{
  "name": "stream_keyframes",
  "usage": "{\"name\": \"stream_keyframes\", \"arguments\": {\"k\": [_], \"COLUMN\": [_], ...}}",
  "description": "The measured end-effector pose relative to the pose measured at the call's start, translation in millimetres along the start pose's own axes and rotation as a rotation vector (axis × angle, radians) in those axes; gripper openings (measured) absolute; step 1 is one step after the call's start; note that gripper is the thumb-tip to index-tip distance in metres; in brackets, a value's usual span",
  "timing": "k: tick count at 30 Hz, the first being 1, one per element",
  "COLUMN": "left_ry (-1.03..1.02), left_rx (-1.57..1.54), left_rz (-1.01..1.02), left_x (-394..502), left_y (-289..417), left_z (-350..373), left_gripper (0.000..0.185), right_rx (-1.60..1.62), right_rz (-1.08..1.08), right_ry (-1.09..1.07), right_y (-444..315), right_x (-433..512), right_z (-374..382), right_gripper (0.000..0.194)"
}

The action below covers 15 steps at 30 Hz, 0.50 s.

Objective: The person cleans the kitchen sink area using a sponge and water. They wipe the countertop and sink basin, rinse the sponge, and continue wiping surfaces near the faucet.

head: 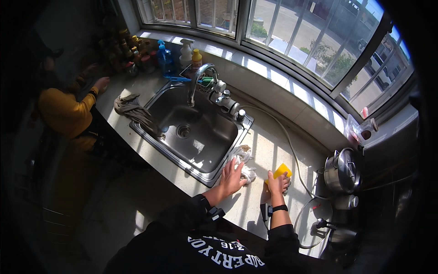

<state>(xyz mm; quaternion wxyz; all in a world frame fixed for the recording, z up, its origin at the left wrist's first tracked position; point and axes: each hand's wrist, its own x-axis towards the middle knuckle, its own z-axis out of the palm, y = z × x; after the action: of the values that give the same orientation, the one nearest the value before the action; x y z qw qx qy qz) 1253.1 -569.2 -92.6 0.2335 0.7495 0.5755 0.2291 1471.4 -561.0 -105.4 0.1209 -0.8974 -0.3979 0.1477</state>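
My right hand (278,182) is on a yellow sponge (283,169) on the light countertop (261,147), its fingers curled over the sponge's near side. Something grey shows beside those fingers, too small to name. To the left, my left hand (231,178) is spread with fingers apart beside a crumpled white cloth (247,154), overlapping its near edge; whether it touches the cloth is unclear. Left of both hands lies the stainless steel sink (205,126), with a chrome faucet (202,73) over it. A grey-brown cloth (135,111) drapes over the sink's left rim.
A person (66,108) in a yellow top stands at the counter's far left. Bottles, including a blue spray bottle (165,61), stand behind the sink. A hose (291,144) crosses the counter towards a lidded steel pot (342,170) and a glass lid-like disc at right. Barred windows rise behind.
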Motion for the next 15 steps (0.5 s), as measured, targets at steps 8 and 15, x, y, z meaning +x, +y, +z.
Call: {"name": "stream_keyframes", "arguments": {"k": [8,15], "left_ry": [-0.064,-0.130], "left_rx": [0.183,0.200], "left_rz": [-0.135,0.148], "left_x": [43,-51], "left_y": [4,4], "left_z": [52,64], "left_gripper": [0.079,0.061], "right_rx": [-0.068,-0.058], "right_rz": [-0.915,-0.999], "right_ry": [0.164,0.053], "right_y": [59,65], "right_x": [75,71], "right_z": [40,22], "right_gripper": [0.076,0.077]}}
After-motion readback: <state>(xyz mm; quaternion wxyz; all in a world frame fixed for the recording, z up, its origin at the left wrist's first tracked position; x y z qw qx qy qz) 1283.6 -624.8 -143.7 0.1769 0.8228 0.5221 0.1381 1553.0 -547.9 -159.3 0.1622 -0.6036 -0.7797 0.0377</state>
